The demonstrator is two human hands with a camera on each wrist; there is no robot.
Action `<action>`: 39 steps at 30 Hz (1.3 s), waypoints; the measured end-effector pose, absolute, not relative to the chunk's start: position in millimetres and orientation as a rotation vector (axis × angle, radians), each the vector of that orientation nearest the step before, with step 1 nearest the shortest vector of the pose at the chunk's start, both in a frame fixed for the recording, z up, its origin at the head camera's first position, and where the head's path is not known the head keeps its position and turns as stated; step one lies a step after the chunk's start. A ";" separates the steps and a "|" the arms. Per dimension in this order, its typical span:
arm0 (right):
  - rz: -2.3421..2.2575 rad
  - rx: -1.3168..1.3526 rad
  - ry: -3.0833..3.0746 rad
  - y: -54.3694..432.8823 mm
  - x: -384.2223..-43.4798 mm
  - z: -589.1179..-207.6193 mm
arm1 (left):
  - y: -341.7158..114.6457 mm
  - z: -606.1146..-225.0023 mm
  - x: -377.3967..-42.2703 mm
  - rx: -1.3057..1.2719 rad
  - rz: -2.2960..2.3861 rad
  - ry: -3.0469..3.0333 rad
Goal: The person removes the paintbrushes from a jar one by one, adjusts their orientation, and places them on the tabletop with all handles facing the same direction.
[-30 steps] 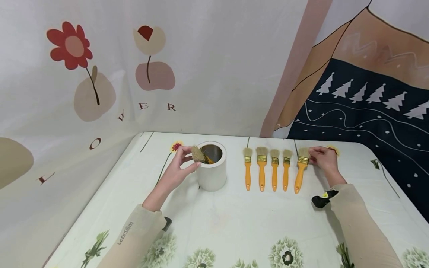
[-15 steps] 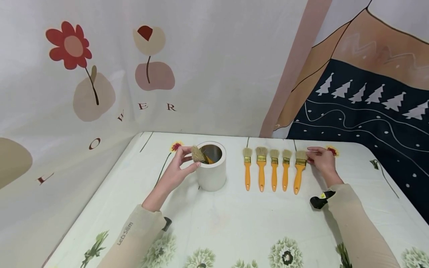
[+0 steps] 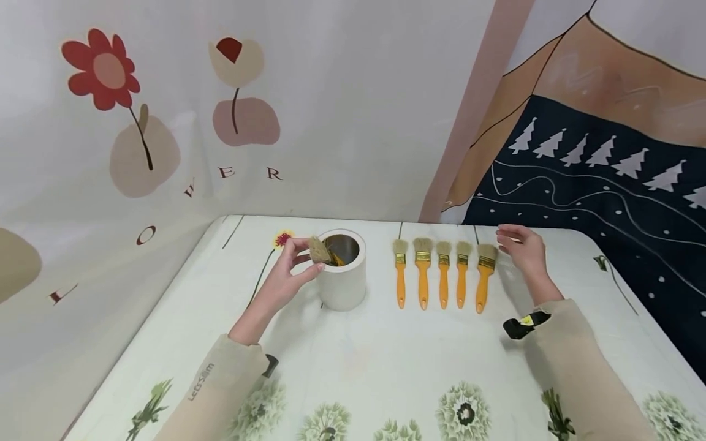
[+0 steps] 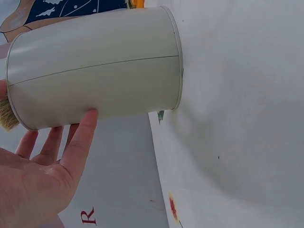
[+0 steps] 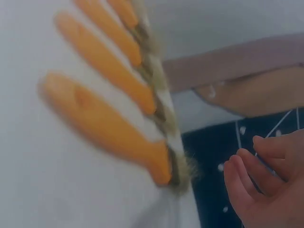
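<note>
My left hand (image 3: 285, 278) is at the left rim of a white can (image 3: 342, 285), holding a paintbrush (image 3: 319, 251) between thumb and fingers at its bristle head. The orange handle goes down inside the can. In the left wrist view, fingers (image 4: 81, 145) touch the can's side. My right hand (image 3: 526, 248) is raised just right of the row of paintbrushes, fingers loosely bent, holding nothing. Nearest to it lies the rightmost paintbrush (image 3: 483, 282), wide, orange-handled, bristles toward the wall.
Several more orange-handled paintbrushes, among them a wide paintbrush (image 3: 423, 275) and a narrow paintbrush (image 3: 400, 275), lie side by side, bristles away from me. A flower-patterned white cloth (image 3: 358, 355) covers the table. A printed curtain (image 3: 353, 110) hangs behind it.
My right hand has shifted the rightmost paintbrush slightly left, closer to the row, then let go and lifted away. The left hand keeps its place at the can. The head view has shifted slightly.
</note>
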State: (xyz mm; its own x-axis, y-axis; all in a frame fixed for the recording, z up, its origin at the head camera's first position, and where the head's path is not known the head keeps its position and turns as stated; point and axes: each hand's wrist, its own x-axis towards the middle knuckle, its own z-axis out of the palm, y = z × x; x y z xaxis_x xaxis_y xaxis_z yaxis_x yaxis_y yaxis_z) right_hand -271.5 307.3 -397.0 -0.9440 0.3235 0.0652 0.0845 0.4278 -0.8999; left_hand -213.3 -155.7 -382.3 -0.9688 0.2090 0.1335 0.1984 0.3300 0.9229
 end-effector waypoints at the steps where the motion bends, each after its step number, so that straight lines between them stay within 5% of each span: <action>1: 1.545 -0.343 -2.445 302.8 -270.2 -394.6 | -155.9 -382.9 -213.2 0.391 1.772 2.552; 39: 1.853 0.839 -2.445 61.6 -234.5 -340.8 | -157.5 -382.0 -214.4 0.355 1.785 2.515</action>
State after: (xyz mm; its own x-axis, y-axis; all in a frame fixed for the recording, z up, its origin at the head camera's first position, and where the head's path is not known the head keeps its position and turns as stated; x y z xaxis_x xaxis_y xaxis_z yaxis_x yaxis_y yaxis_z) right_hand -234.5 61.6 -340.8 -0.8602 -0.4276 0.2777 -0.3829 0.1822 -0.9056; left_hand -214.4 -157.5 -382.0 -0.9732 0.2064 0.1016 0.1640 0.3129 0.9355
